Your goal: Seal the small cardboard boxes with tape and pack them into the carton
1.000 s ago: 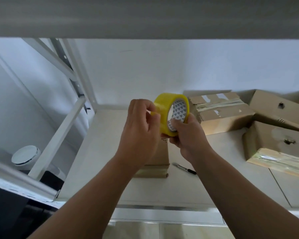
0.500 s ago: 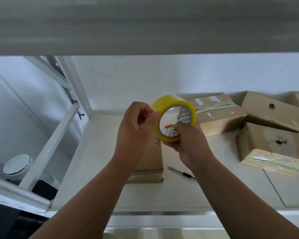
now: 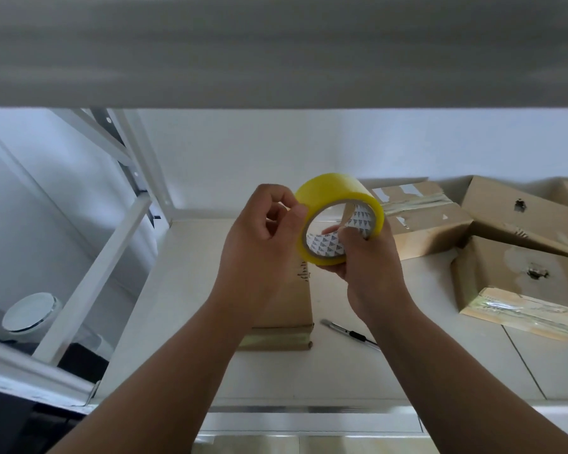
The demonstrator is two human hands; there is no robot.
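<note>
Right hand (image 3: 368,257) has its grip on the yellow tape roll (image 3: 340,219), fingers hooked through the core and thumb on the outside, holding it up in the air above the shelf (image 3: 191,290). Left hand (image 3: 263,237) is pinched narrow right at the roll's left rim, thumb and forefinger together on the edge of the tape; can't tell if a loose end is actually caught between them. Directly under the hands there's a small cardboard box (image 3: 292,309) lying on the shelf, mostly hidden behind the left wrist, with a shiny taped edge facing the camera. Just to its right lies a utility knife (image 3: 348,333), partly covered by the right forearm. Further right, a pile of other cardboard boxes (image 3: 518,283), some with tape and torn spots, pushed toward the back wall.
</note>
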